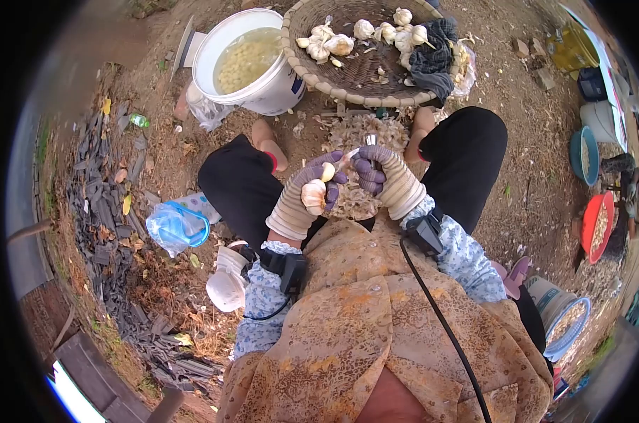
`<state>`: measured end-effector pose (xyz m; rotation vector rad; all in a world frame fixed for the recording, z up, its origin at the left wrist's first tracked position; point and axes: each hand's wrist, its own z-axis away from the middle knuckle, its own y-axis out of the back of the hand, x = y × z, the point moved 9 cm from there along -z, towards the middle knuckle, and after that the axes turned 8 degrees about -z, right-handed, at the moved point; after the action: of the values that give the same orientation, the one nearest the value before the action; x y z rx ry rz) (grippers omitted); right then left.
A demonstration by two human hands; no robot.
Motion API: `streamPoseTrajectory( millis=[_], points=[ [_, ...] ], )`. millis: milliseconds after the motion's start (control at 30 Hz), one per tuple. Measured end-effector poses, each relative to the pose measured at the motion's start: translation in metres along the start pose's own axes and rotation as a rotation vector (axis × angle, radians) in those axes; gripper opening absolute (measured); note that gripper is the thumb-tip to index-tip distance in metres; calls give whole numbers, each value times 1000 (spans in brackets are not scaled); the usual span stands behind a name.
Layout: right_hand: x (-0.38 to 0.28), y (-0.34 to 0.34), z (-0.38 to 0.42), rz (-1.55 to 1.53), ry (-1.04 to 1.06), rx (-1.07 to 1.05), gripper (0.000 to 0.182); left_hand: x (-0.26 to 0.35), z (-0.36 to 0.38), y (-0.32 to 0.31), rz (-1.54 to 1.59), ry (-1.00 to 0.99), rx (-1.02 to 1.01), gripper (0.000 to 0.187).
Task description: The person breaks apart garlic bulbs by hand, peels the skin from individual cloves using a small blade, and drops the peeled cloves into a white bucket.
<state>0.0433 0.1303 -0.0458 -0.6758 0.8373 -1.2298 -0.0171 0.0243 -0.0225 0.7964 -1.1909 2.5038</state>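
My left hand (316, 185), in a striped glove with purple fingers, is closed around a garlic bulb (314, 197), with a pale peeled clove (328, 171) showing above it. My right hand (377, 169), gloved the same way, is closed close beside it at chest front. Its fingers pinch something small and thin with a pale upright tip, too small to name. Papery skin shows between the two hands. Below them a pile of garlic skins (369, 134) lies on the ground between my feet.
Ahead stands a woven basket (302, 67) with garlic bulbs and a dark cloth (432, 56). Left of it is a white bucket (277, 92) of cloves in liquid. A blue bag (168, 227) lies left; a teal basin (576, 158) and red basin (591, 218) stand right.
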Motion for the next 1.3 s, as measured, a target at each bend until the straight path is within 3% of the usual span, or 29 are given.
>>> streamPoseTrajectory(
  millis=[167,200,233,300,367,433,467,533,633,700,867,1067,1133,1300],
  points=[
    [-25,16,-6,154,62,2,17,-4,-2,10,45,0,-44,48],
    [-36,24,-6,551,111,129,19,-2,0,8,50,-14,-52,48],
    [-34,24,-6,551,111,128,19,0,0,5,56,-28,-62,48],
    [-48,3,6,846,275,239,23,4,2,1,31,-45,-40,44],
    [-39,-1,4,843,195,225,26,3,2,1,8,-58,-13,41],
    [-15,-14,-1,675,88,-1,27,-1,1,-5,-44,-45,-59,38],
    [-12,-30,3,823,43,-56,28,-5,1,-5,-45,-43,-61,38],
    [-13,-35,6,825,45,-46,29,0,5,-1,-150,-186,-10,37],
    [-12,-27,4,838,47,-28,30,-6,1,-3,-95,-124,-67,36],
    [-7,-22,4,672,-12,-37,29,-6,2,-4,-70,-135,-68,36],
    [-10,-33,13,846,-37,-113,30,-5,1,-9,0,-76,-131,36],
    [-12,-22,7,802,-44,-98,21,-15,-2,10,-173,-97,-53,39],
    [-13,-25,13,696,-85,-102,20,-27,-5,8,220,54,-147,45],
    [-10,-23,6,745,-39,-113,21,-17,-5,-1,123,31,-106,52]
  ],
)
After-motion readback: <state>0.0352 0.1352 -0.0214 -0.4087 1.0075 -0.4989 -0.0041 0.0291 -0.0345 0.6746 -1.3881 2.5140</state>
